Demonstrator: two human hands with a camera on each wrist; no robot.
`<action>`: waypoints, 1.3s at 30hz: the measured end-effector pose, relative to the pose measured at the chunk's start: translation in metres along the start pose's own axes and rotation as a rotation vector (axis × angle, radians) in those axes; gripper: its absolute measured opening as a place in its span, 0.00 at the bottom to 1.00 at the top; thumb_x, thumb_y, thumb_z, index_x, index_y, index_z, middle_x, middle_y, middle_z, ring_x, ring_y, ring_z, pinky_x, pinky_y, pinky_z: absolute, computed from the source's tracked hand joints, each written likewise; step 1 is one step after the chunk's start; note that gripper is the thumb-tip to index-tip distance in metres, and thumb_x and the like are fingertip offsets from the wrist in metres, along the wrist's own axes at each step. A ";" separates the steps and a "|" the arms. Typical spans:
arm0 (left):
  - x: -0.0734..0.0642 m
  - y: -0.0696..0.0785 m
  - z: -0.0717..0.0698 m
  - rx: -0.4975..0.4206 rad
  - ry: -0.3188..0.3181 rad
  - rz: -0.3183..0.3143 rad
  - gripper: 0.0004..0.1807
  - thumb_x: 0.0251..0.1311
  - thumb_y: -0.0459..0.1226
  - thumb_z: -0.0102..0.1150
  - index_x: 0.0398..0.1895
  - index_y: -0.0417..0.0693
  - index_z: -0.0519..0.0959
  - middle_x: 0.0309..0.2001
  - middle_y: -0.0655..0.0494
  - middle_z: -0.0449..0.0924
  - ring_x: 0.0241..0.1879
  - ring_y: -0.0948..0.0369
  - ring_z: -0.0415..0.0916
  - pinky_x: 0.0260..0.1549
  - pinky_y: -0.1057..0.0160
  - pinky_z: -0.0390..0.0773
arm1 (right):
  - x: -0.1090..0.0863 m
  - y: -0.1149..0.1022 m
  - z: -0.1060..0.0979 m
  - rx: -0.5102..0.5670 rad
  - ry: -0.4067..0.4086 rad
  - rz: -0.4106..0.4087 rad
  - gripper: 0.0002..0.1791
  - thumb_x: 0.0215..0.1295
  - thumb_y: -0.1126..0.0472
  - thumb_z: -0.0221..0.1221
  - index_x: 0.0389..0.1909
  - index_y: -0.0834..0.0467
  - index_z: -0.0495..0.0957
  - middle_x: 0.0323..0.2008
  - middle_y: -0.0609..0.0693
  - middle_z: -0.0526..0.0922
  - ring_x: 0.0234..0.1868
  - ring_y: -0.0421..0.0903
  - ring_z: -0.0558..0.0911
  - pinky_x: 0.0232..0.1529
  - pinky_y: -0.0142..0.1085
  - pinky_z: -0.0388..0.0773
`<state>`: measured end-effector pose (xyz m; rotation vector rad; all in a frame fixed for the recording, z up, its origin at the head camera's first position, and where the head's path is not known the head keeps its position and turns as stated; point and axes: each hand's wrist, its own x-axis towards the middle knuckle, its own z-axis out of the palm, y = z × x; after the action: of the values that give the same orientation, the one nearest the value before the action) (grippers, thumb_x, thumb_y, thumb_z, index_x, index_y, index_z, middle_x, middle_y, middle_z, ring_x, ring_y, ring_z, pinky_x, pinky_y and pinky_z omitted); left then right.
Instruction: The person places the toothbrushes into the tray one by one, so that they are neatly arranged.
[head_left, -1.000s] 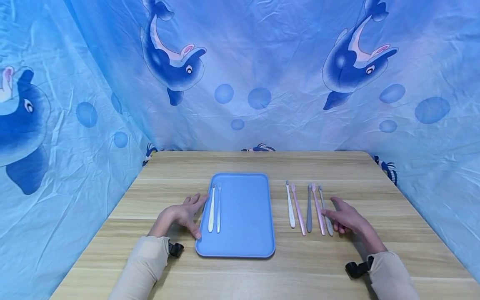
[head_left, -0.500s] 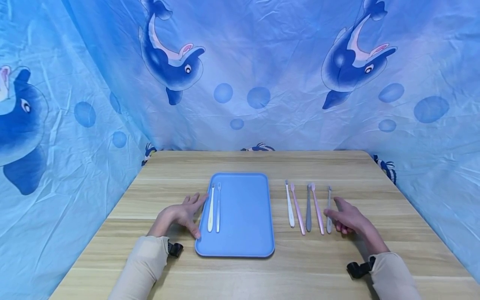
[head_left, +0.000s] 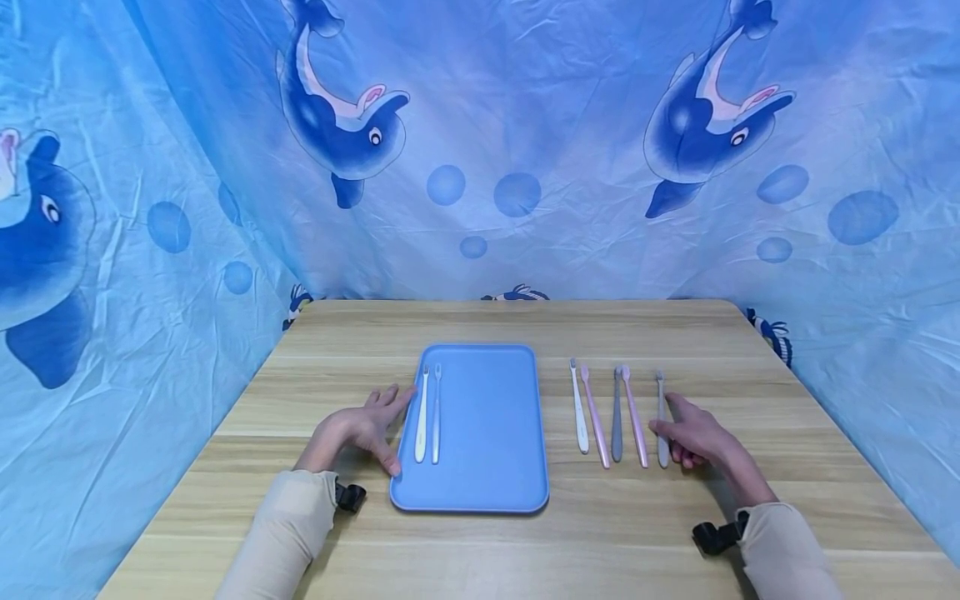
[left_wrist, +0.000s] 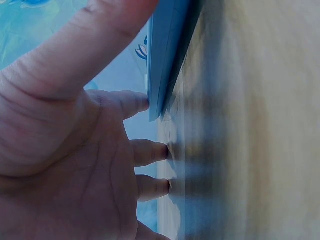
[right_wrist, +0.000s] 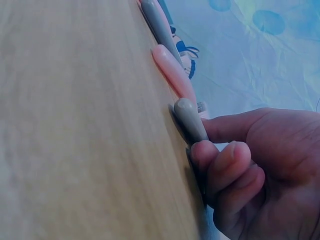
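My right hand [head_left: 697,432] pinches a grey toothbrush [head_left: 663,454] between thumb and fingers, low over the table. In the right wrist view the rounded handle end [right_wrist: 186,109] pokes out past the fingertips. To its left lie a pink toothbrush [head_left: 636,422], a dark grey one, another pink one and a white toothbrush [head_left: 580,421], side by side. My left hand [head_left: 367,429] rests its spread thumb and fingers along the left edge of a blue tray [head_left: 487,442]. Inside the tray, near that side, are a cream toothbrush [head_left: 422,429] and a pale blue toothbrush [head_left: 437,429].
The wooden table [head_left: 480,554] reaches back to a blue curtain [head_left: 585,258] printed with dolphins. A strip of bare wood separates the tray from the toothbrush row.
The grey toothbrush has shifted right, away from the neighbouring pink one, and turned from slanted to nearly straight. My right hand went slightly right with it; my left hand stayed at the tray.
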<state>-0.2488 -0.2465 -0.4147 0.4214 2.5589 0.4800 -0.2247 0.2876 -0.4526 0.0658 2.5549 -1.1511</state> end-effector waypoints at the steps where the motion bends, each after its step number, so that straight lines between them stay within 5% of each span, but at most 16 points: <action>1: 0.000 0.000 0.000 0.001 -0.001 0.000 0.81 0.28 0.59 0.83 0.82 0.49 0.37 0.81 0.33 0.32 0.78 0.30 0.26 0.70 0.23 0.41 | 0.000 0.000 0.000 0.001 -0.001 -0.003 0.45 0.74 0.55 0.53 0.79 0.66 0.37 0.15 0.48 0.77 0.12 0.40 0.74 0.14 0.30 0.71; 23: 0.001 0.000 0.001 -0.007 0.000 -0.009 0.81 0.28 0.59 0.83 0.82 0.50 0.37 0.81 0.34 0.31 0.78 0.30 0.26 0.70 0.23 0.41 | 0.004 0.000 0.001 -0.019 0.004 -0.021 0.43 0.73 0.60 0.50 0.77 0.71 0.37 0.15 0.49 0.78 0.11 0.40 0.74 0.13 0.30 0.70; 39: 0.001 -0.001 0.004 0.003 0.008 -0.006 0.82 0.27 0.60 0.83 0.82 0.50 0.37 0.81 0.34 0.32 0.78 0.30 0.27 0.69 0.22 0.42 | -0.001 -0.005 -0.004 0.082 0.028 -0.055 0.43 0.75 0.58 0.50 0.79 0.65 0.36 0.14 0.46 0.76 0.12 0.40 0.74 0.13 0.30 0.70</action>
<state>-0.2476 -0.2457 -0.4189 0.4128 2.5678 0.4768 -0.2260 0.2870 -0.4461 0.0318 2.5482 -1.2845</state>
